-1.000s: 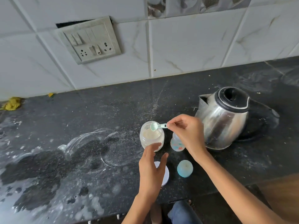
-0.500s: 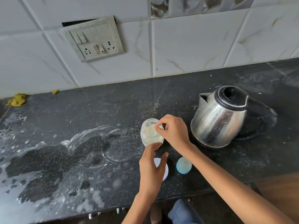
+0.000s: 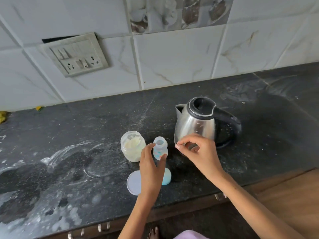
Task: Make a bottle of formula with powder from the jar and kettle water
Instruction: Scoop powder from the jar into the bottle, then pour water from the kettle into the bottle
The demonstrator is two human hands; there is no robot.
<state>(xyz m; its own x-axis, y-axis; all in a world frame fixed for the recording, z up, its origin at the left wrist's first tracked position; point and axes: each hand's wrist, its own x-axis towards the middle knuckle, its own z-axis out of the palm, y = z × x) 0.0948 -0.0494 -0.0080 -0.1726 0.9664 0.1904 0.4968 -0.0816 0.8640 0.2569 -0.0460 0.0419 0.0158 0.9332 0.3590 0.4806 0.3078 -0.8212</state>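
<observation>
Both hands are working over the black stone counter [image 3: 86, 121]: the left hand [image 3: 151, 168] is gripping the small clear baby bottle [image 3: 160, 148], while the right hand [image 3: 196, 152], fingers pinched with nothing visible between them, is hovering at its 3 o'clock. An open clear jar of pale powder [image 3: 132, 146] is standing at the bottle's 9 o'clock, and a steel kettle [image 3: 198, 121] at 2 o'clock.

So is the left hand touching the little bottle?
Touching. The head view shows the left hand with thumb and a finger pressed on either side of the bottle.
</observation>
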